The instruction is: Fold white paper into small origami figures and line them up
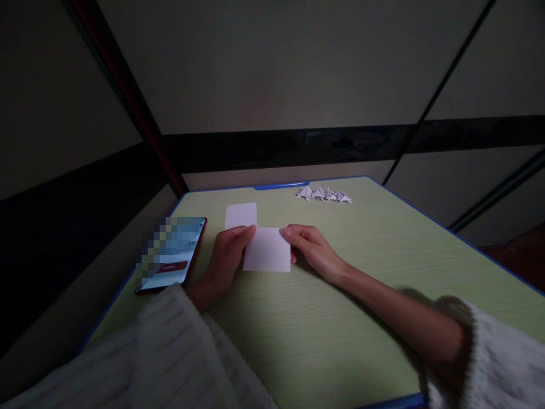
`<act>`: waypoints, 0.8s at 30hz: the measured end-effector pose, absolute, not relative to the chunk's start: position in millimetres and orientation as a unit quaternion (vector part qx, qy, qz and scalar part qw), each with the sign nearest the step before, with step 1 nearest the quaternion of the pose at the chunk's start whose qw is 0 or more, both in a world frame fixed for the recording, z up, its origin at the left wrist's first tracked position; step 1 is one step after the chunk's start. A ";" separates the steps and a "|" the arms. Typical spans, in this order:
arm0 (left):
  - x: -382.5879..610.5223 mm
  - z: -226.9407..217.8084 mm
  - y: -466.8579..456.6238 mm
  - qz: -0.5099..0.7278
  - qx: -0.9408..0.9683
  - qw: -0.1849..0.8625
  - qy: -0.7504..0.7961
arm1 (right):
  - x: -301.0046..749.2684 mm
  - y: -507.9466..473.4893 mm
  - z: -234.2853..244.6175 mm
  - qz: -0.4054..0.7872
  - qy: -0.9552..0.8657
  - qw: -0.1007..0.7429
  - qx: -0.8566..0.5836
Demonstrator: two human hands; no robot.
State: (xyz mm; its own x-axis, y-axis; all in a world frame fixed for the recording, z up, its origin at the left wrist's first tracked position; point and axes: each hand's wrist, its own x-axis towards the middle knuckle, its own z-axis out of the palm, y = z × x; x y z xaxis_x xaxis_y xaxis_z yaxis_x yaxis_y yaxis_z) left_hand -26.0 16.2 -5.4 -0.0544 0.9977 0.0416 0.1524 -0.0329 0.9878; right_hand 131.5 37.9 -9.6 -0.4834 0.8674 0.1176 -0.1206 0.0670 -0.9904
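Note:
A small white sheet of paper (267, 250) is held up between my two hands above the table. My left hand (229, 250) pinches its upper left corner, thumb on top. At the upper right corner, my right hand (313, 247) grips it the same way, with fingertips showing behind the edge. Just behind my left hand, another white sheet of paper (240, 215) lies on the table, its lower part covered by my hand and the held sheet. Folded white paper pieces (323, 194) sit in a row near the far edge.
The light green table (366, 238) has a blue rim. On its left side lies a tablet-like device (174, 267) with a lit, partly blurred screen and a dark red edge. Behind the table stands a pale panelled surface (276, 74) with a glossy black band.

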 end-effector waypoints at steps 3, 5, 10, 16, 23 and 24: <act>-22.0 -2.1 14.1 0.502 0.508 0.459 0.528 | 130.9 36.7 -11.3 0.605 -0.606 0.409 -0.315; -20.3 0.2 12.9 0.499 0.501 0.481 0.519 | 131.8 37.4 -12.2 0.614 -0.590 0.417 -0.318; -17.5 2.6 11.0 0.469 0.528 0.485 0.516 | 133.5 38.4 -11.0 0.647 -0.545 0.412 -0.339; -15.7 -3.4 10.2 0.391 0.598 0.502 0.488 | 134.7 34.4 -6.0 0.655 -0.611 0.304 -0.323; -15.9 -6.1 8.5 0.351 0.628 0.515 0.466 | 134.4 30.5 -7.7 0.636 -0.660 0.265 -0.298; -16.1 -5.9 8.3 0.350 0.627 0.518 0.465 | 134.3 30.5 -8.0 0.639 -0.657 0.267 -0.298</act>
